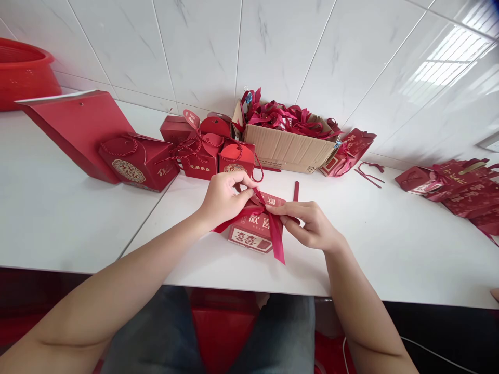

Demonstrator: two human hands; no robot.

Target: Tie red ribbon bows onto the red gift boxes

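A small red gift box (pixel 249 224) with gold and white lettering rests on the white table close to its front edge. Dark red ribbon (pixel 277 240) crosses the top of the box, and its loose tails hang over the front and left side. My left hand (pixel 229 195) pinches a strand of that ribbon between thumb and forefinger above the box's back left. From the right, my right hand (pixel 307 222) is closed on the ribbon, its forefinger pressing near the crossing. The crossing itself is partly hidden by the fingertips.
Behind stands a cardboard box (pixel 286 148) heaped with red ribbons. Several red boxes with cord handles (pixel 200 161) and a large red bag (pixel 83 130) are at left. Ribbon scraps (pixel 370 174) and more red packages (pixel 460 187) lie at right. A red tub (pixel 25 78) sits far left.
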